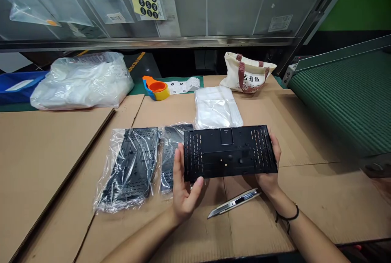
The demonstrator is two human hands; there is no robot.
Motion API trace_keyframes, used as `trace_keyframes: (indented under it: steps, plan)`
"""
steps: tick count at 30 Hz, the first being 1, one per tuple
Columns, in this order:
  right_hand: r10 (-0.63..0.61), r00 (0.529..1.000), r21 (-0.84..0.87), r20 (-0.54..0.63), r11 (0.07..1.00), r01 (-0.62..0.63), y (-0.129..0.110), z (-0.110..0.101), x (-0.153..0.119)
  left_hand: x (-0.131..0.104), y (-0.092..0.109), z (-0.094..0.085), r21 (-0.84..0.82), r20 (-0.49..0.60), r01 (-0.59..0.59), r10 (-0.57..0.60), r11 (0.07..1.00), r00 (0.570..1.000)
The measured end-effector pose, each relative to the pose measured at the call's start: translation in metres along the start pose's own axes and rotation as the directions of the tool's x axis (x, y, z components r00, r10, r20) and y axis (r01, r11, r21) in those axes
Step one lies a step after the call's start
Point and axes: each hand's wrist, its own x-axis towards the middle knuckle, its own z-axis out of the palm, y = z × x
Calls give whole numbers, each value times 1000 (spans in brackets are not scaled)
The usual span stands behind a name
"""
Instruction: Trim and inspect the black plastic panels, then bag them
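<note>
A black slotted panel [229, 153] is held up above the cardboard, its broad face toward me. My left hand [185, 193] grips its left end, with the thumb at the lower edge. Around the right end is my right hand [270, 169], its fingers partly hidden behind the panel. Below it, a utility knife [233, 203] lies on the cardboard. To the left sit a bagged black panel [131, 165] and a second bagged panel [172, 157], partly covered by my left hand and the held panel. A stack of clear plastic bags [216, 106] lies just behind.
Cardboard [305, 206] covers the table, with a raised edge [64, 185] at left. Toward the back are a tape dispenser [157, 89], a canvas bag [247, 73], a large plastic bundle [85, 79] and a blue tray [21, 87]. A green conveyor belt [342, 104] stands at right.
</note>
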Motion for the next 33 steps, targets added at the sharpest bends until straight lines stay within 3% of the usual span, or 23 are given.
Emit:
trace_keyframes:
  steps: [11,25,33]
  plan:
    - [42,999,-56,-16,998,-43,-3,-1,3,1,-1,-1,38,5,-13,13,999,1000]
    - [120,993,-45,-9,992,-120,5,-2,2,3,-6,-2,-28,22,-14,14,1000,1000]
    - [108,994,-34,4,994,-108,3,-1,3,1,-10,0,11,-27,67,-67,998,997]
